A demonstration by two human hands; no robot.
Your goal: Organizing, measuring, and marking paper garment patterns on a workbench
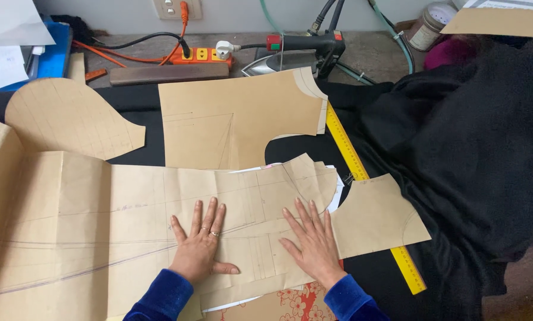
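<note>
Both grips lie open, left hand (pixel 200 245) and right hand (pixel 312 242) flat on brown pattern paper (pixel 100 220) (yellow ruler (pixel 361 178) bounds its right edge).

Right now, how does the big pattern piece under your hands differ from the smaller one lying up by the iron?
The large pattern piece is long, creased by folds and crossed with drawn lines; the smaller pattern piece is short, nearly square, with a few faint lines. The left hand and right hand press flat on the large one; nothing touches the smaller one. The large one overlaps other paper; the smaller lies alone on black fabric. Both are tan paper with curved cutouts.
</note>
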